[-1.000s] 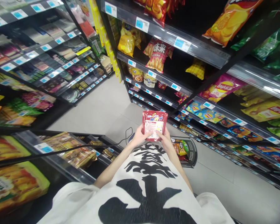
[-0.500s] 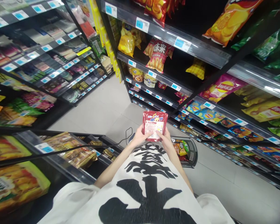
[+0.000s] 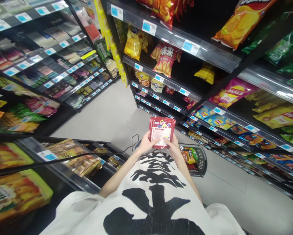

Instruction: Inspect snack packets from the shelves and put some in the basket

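Observation:
Between my two hands is a red snack bag, held up in front of my chest with its printed label side toward me. My left hand grips the bag's lower left edge, thumb laid across the front. On the lower right edge my right hand closes the same way, its thumb on the label. The fingers behind the bag are hidden. Below my right forearm, a dark shopping basket stands on the floor with packaged snacks in it.
Shelves of chip bags rise ahead and to the right. A rack with small packaged goods stands at the left. Close on my left is a display with boxed snacks. A black cable crosses there. Grey floor runs between.

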